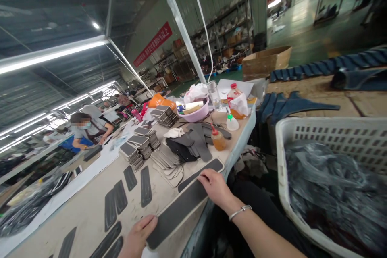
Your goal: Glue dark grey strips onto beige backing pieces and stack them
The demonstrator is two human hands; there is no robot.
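Note:
A long dark grey strip (178, 215) with a pale border lies slanted across the near side of the table. My left hand (139, 234) grips its near end, thumb on top. At the far end, my right hand (213, 185) pinches the strip between thumb and fingers; a bracelet circles that wrist. Partly under my right fingers and just behind lies a second grey strip (218, 165) with a rounded end. Loose dark pieces (146, 187) are spread to the left, several with a shiny, streaked surface. Beyond my hands stand stacks of pale-edged pieces (167, 161).
Behind the stacks are dark fabric pieces (193, 141), a bottle of amber liquid (219, 142), a white bottle with green cap (232, 123) and a purple basin (198, 116). A white crate (282, 169) of plastic stands right. A person (90, 129) works across the table.

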